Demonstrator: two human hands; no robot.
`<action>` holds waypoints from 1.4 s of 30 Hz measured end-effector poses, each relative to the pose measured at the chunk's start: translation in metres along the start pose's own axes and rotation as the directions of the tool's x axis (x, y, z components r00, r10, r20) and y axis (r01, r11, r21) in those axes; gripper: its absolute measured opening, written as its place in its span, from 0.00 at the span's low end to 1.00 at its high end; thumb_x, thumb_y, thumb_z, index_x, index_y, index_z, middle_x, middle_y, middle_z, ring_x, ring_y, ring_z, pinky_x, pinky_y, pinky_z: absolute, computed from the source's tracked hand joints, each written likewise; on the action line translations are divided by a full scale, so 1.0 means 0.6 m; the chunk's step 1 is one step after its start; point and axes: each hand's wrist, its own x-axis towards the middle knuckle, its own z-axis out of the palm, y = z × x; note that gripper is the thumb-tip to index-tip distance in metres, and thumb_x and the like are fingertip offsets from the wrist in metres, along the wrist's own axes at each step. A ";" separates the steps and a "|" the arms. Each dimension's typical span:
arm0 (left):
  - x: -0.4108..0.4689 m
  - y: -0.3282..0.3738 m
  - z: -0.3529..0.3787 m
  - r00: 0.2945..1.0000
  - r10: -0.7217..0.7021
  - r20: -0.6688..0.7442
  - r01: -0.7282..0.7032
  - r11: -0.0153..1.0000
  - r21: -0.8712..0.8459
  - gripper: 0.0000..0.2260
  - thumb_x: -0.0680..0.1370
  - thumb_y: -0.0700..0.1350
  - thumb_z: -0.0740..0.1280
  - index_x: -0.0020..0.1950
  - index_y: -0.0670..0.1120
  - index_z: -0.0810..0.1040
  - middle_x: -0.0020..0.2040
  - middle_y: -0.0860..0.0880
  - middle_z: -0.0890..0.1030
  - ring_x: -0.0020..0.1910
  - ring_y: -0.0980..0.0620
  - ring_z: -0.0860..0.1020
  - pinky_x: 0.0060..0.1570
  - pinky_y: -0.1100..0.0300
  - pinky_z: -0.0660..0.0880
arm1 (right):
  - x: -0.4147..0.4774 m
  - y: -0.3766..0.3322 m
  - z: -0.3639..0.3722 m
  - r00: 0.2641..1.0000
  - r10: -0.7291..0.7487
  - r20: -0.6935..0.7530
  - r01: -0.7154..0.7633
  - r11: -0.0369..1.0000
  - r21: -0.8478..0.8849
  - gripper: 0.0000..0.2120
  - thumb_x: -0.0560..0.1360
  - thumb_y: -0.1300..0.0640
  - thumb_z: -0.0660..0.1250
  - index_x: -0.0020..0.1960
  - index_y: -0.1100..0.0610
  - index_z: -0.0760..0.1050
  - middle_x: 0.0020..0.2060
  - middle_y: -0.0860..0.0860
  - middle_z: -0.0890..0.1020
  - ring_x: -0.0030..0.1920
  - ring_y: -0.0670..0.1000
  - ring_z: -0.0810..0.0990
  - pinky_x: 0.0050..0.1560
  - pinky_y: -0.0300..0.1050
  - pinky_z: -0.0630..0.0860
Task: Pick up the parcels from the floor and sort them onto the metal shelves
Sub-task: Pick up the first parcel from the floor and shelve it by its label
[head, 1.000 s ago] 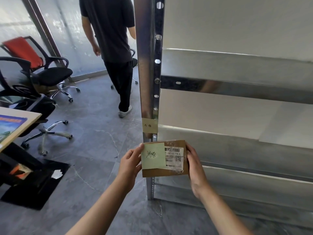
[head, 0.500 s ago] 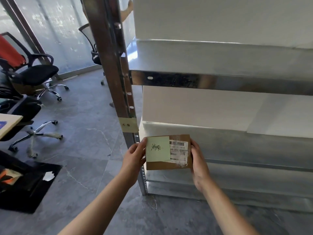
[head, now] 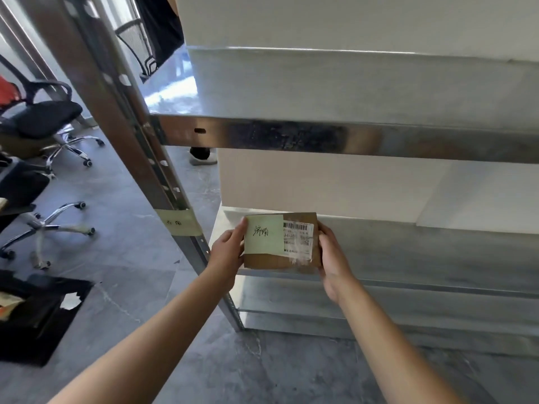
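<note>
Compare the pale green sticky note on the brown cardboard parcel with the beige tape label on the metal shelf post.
The sticky note looks larger and lies flat on the parcel; the tape label is a band wrapped round the post. Note green, label beige. Both carry dark handwriting.

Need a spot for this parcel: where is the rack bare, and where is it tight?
The middle shelf is bare from the right hand rightward, back to the wall. The upper shelf also shows bare metal throughout. It is tight only at the left end, where the parcel and left hand sit beside the post.
</note>
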 end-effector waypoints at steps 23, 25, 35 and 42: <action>0.102 -0.038 0.031 0.965 0.060 -0.257 0.024 0.949 0.313 0.18 0.85 0.57 0.51 0.55 0.49 0.76 0.44 0.53 0.77 0.43 0.55 0.74 0.44 0.55 0.69 | 0.089 0.026 0.019 0.984 0.168 0.056 -0.170 0.985 0.037 0.19 0.86 0.50 0.51 0.74 0.51 0.68 0.66 0.56 0.80 0.67 0.58 0.78 0.70 0.63 0.72; 0.107 -0.041 0.032 0.965 0.050 -0.259 0.037 0.946 0.321 0.18 0.85 0.56 0.51 0.55 0.47 0.74 0.43 0.53 0.75 0.42 0.55 0.73 0.44 0.55 0.67 | 0.093 0.030 0.020 0.984 0.170 0.059 -0.171 0.985 0.012 0.20 0.86 0.48 0.49 0.73 0.51 0.70 0.66 0.55 0.80 0.67 0.57 0.78 0.70 0.62 0.72; 0.086 -0.030 0.026 0.998 0.028 -0.058 0.000 0.900 0.436 0.23 0.86 0.56 0.48 0.68 0.45 0.74 0.56 0.49 0.76 0.54 0.49 0.73 0.54 0.57 0.68 | 0.075 0.030 0.015 0.955 0.283 -0.092 -0.287 0.957 -0.044 0.25 0.82 0.43 0.54 0.42 0.51 0.86 0.47 0.51 0.88 0.54 0.54 0.84 0.62 0.54 0.79; 0.020 -0.019 0.026 0.943 0.331 0.019 -0.281 0.765 0.580 0.21 0.87 0.56 0.47 0.57 0.48 0.77 0.46 0.54 0.78 0.44 0.58 0.75 0.41 0.62 0.69 | 0.011 0.012 0.021 0.954 0.102 -0.281 -0.143 0.982 -0.127 0.23 0.86 0.46 0.50 0.74 0.55 0.71 0.74 0.53 0.73 0.74 0.55 0.70 0.72 0.51 0.65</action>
